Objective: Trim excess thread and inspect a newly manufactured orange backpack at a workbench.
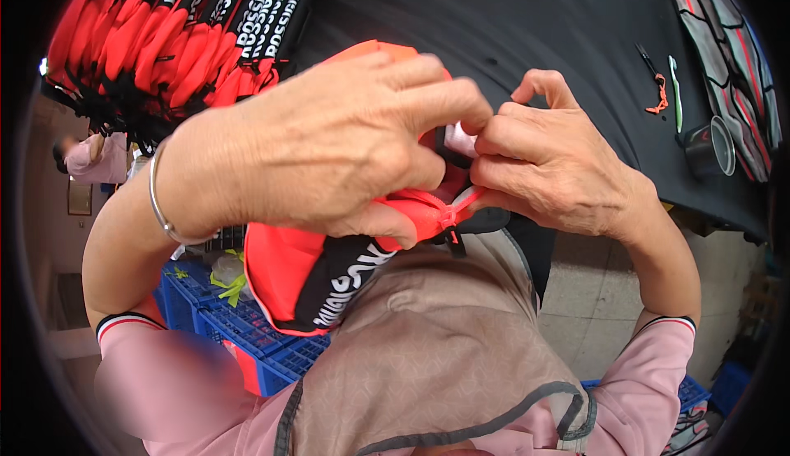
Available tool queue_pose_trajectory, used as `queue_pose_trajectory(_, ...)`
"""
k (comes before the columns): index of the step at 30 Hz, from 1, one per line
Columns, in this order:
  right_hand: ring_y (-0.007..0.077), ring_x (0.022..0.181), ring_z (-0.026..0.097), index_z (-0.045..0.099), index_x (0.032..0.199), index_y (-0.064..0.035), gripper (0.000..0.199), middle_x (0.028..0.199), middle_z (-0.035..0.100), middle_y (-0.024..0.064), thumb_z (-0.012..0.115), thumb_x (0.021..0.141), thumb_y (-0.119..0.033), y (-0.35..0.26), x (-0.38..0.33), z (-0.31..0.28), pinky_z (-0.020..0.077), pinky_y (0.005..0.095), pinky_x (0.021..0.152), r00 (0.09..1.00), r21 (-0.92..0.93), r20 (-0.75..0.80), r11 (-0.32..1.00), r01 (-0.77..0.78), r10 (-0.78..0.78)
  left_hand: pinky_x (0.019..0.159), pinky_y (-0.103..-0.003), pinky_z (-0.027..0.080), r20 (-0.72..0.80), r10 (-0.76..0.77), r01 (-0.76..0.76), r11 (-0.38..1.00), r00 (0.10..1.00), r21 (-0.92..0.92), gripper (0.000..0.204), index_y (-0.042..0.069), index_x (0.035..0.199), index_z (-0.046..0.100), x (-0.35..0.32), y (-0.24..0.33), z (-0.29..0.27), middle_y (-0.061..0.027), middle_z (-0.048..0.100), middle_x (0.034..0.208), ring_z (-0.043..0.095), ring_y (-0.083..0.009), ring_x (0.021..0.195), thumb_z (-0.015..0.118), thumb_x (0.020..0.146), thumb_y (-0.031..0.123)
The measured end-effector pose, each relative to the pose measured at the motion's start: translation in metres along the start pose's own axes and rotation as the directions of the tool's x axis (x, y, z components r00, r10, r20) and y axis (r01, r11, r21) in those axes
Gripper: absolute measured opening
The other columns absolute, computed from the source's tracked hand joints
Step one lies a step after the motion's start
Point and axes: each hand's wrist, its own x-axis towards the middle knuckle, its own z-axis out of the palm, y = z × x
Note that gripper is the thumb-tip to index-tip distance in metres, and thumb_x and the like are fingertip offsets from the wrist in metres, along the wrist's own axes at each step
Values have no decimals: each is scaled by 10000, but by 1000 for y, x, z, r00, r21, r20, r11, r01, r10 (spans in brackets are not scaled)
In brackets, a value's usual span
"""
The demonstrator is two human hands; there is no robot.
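Note:
A bright red and black fabric bag with white lettering is held up before my body, over the brown apron. My left hand is closed on it, thumb below the zipper edge and fingers bent over the opening. My right hand pinches the right end of the opening, its fingertips meeting those of the left. Between the hands the red zipper shows, with its slider and a dark pull hanging down. A pale pink-white piece shows inside the opening. The fingers hide much of the bag's upper part.
Similar red and black bags lie in a row at the far left of the black-covered table. At right are a toothbrush, a dark cup and grey bags. Blue crates stand below left; a person is behind.

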Motion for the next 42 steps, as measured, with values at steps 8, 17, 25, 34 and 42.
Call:
queue_pose_trajectory(8,156,703,545,629,786,-115,254,814,546,-12,790,740,-306,6,4,-3,379,392,838,999,4,-39,1000,17,-17,859,-396,418,110,-170,189,962,979,-197,379,54,680,699,-8,-7,-2,-84,568,973,522,-242,926,735,845,393)
queue_pose_trajectory(17,212,729,539,633,779,-80,318,822,552,39,832,699,-316,0,0,-28,402,370,766,985,-41,-162,997,-62,55,807,-380,424,-74,-147,116,940,986,-322,319,18,616,603,3,-4,-30,-116,554,961,524,-239,919,712,855,200)
queue_pose_trajectory(25,213,799,546,526,734,-97,356,877,606,42,777,811,-336,17,14,-45,350,352,797,984,197,-143,978,-72,101,776,-329,473,-361,-148,74,975,921,-211,227,7,625,599,13,16,-37,-99,559,855,562,-224,799,697,821,68)
queue_pose_trajectory(34,201,684,491,588,768,-95,215,712,517,18,703,876,-241,26,-46,-24,324,349,792,948,219,-11,926,-307,317,651,-296,472,-525,-316,256,949,790,-185,235,-27,614,609,-30,12,-42,-111,554,882,559,-186,748,713,819,23)
queue_pose_trajectory(42,184,667,590,704,815,-37,203,768,656,48,776,801,-225,19,-31,-34,450,298,759,848,539,24,708,-456,529,954,-452,510,-386,63,-75,997,920,-14,249,43,743,668,-7,20,2,-34,620,890,624,-156,790,813,785,242)
